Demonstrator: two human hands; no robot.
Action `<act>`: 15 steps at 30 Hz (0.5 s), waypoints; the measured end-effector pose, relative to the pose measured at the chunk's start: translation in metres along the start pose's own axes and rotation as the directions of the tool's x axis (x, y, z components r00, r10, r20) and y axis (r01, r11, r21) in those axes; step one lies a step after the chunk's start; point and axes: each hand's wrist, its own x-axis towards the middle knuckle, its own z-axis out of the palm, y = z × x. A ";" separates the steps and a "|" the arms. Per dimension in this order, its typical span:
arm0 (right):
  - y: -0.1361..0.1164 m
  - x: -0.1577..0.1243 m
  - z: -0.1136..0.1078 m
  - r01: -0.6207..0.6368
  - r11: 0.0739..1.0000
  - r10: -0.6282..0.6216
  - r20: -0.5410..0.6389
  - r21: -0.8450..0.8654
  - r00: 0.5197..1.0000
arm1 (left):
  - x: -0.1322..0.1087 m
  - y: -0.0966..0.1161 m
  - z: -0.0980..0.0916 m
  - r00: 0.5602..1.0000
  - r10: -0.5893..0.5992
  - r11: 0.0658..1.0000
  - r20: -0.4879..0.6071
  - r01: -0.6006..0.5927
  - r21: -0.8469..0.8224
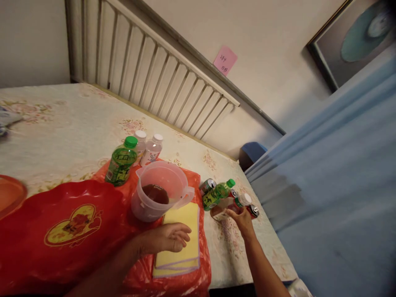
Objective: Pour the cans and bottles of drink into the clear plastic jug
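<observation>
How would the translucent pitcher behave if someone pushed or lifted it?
The pitcher would likely slosh, since brown liquid sits under its open top. Its translucent walls suggest plastic that may flex slightly. The side handle could make lifting steadier.

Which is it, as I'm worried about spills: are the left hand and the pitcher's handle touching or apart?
Apart. The head view shows yellow cloth between the left hand and the pitcher's handle.
</observation>
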 end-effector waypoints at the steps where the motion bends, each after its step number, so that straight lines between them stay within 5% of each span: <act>1: 0.000 0.000 0.000 -0.001 1.000 0.001 -0.009 -0.007 1.000 | 0.000 0.001 0.000 1.000 -0.001 1.000 0.000 0.001 0.006; 7: 0.010 -0.008 0.009 0.030 0.998 -0.029 -0.011 0.049 1.000 | 0.000 0.001 0.001 1.000 0.003 1.000 -0.004 -0.003 -0.015; 15: 0.057 -0.030 0.049 -0.027 0.997 0.031 -0.040 0.077 0.999 | 0.001 -0.002 0.000 1.000 0.007 1.000 -0.011 -0.007 -0.020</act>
